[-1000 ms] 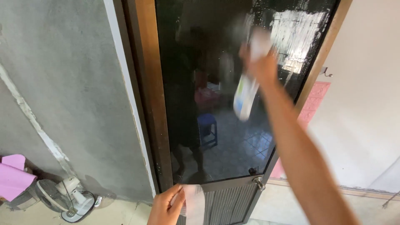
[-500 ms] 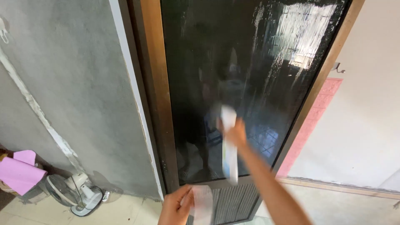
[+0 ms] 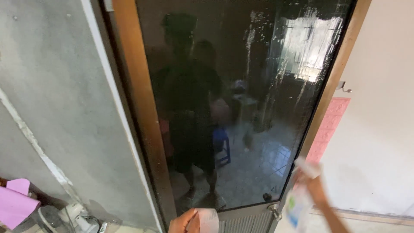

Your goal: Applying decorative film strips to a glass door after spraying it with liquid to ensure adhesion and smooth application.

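Near edge, bottom centre: left hand (image 3: 183, 222) pinched around a folded white cloth (image 3: 208, 218), low, just in front of the door's grey louvred panel (image 3: 248, 220). Right hand (image 3: 307, 179) blurred, wrapped around a white spray bottle (image 3: 297, 203) hanging nozzle-up beside the door knob (image 3: 274, 209), close to the wooden frame (image 3: 327, 103). Risk: bottle knocking knob or frame on a swing, since room there is tight; loose grip on a wet bottle likely to slip. Left, near floor: white fan (image 3: 71, 213) and pink sheet (image 3: 15, 203), apart from both hands but in splash and foot range. Further: dark glass pane (image 3: 241, 108) streaked with wet runs upper right; drips likely to reach the louvres if left. Open room mostly right, by the plain white wall (image 3: 379, 142); grey wall (image 3: 60, 99) left.
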